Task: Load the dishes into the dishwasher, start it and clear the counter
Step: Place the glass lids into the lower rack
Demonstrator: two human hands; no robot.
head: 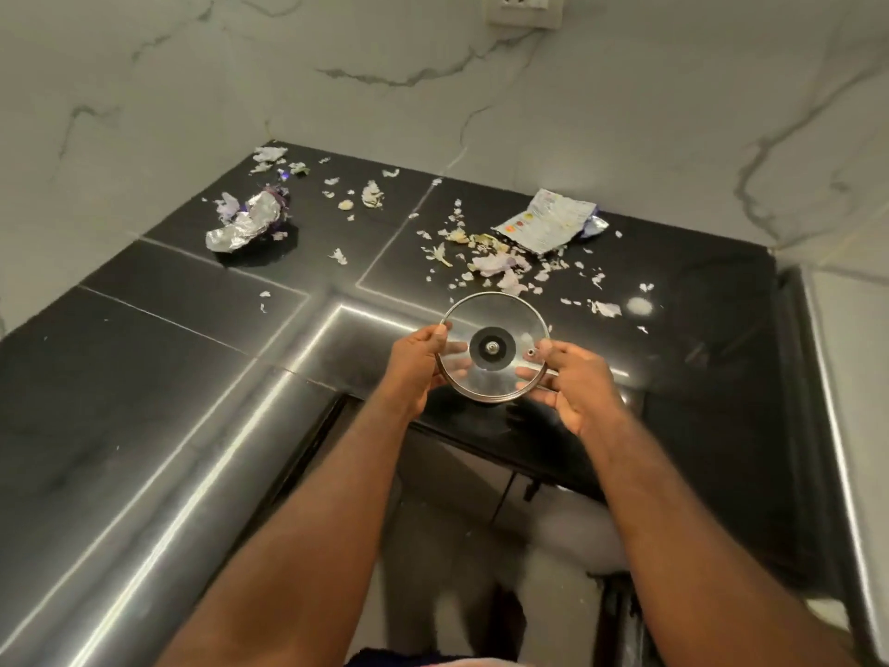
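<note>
A person stands at the corner of a black surface [168,377] and holds a round glass lid [492,348] up between both hands, clear of the surface and over its near edge. The left hand [413,373] grips the lid's left rim, thumb on top and fingers curled beneath, where they show through the glass. The right hand [572,392] pinches the right rim in the same way, its thumb beside the small steam vent. A screw sits in the black disc at the lid's centre (whether a knob lies on the far side cannot be told), and the lid tilts slightly toward the person.

Just beyond the lid, pale peel scraps [490,262] are strewn across the surface. Farther beyond it and a little to the right lies a torn printed packet [543,221]. Well to the lid's left and behind it sits a crumpled foil wrapper [243,223] with purple edging. To the lid's right, near the scraps, is a small white powdery spot [640,305]. Behind everything rises a veined marble wall [433,89], with a socket [524,9] high above the lid.
</note>
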